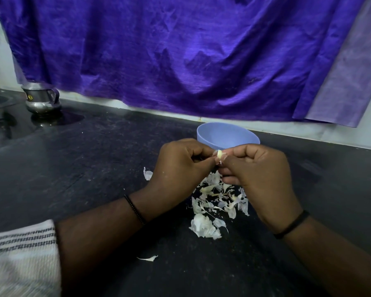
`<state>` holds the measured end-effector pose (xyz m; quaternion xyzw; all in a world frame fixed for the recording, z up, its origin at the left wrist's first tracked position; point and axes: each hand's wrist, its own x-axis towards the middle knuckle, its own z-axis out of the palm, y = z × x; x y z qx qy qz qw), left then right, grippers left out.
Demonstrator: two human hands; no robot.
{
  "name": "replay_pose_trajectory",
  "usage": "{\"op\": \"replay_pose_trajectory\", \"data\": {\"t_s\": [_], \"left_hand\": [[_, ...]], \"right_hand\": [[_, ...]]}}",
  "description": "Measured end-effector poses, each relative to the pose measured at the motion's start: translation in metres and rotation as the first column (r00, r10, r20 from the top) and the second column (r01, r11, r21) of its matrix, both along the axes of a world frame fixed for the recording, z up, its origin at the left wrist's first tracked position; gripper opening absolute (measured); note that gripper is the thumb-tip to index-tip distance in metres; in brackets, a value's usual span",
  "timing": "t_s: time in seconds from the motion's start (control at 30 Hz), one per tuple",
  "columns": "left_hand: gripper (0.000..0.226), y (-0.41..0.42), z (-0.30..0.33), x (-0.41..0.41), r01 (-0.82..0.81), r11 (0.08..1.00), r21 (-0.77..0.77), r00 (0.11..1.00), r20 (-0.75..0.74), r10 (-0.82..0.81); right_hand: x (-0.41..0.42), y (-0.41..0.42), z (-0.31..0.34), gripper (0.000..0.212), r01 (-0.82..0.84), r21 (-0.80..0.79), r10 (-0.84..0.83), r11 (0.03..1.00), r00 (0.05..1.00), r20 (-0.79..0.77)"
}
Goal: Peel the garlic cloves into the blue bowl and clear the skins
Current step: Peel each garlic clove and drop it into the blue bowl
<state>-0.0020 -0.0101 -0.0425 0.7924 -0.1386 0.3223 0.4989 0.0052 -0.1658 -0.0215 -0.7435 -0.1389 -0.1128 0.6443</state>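
Where the two hands meet at the middle of the frame, most of the garlic clove (219, 154) is hidden behind fingertips; only a small pale, glossy sliver with a curl of papery skin shows. The left hand (180, 166) pinches it from one side with curled fingers, and the right hand (259, 170) pinches it from the other. Just behind them, towards the upper right of centre, stands the blue bowl (227, 135); its near rim is covered by the hands, and its contents cannot be made out. Below the hands, white torn skins (214, 202) lie scattered on the black counter (83, 168). A steel jug (41, 99) sits at upper left, partly behind purple cloth (180, 50).
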Motion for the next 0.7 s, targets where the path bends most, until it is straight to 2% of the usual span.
{"op": "replay_pose_trajectory", "data": {"t_s": [0.23,0.57,0.7], "left_hand": [[0.006,-0.002,-0.001,-0.003,0.033,0.999,-0.029,0.997,-0.069,-0.034],[0.005,-0.008,0.003,-0.009,0.012,0.999,-0.047,0.999,-0.049,-0.014],[0.006,-0.009,0.003,-0.010,0.019,0.994,-0.104,0.998,-0.063,-0.025]], "right_hand": [[0.002,0.002,-0.005,0.006,0.077,-0.079,-0.072,0.994,0.996,0.057],[0.006,0.005,-0.009,0.011,0.139,-0.098,-0.124,0.985,0.982,0.145],[0.005,0.005,-0.008,0.013,0.156,-0.100,-0.133,0.983,0.970,0.202]]}}
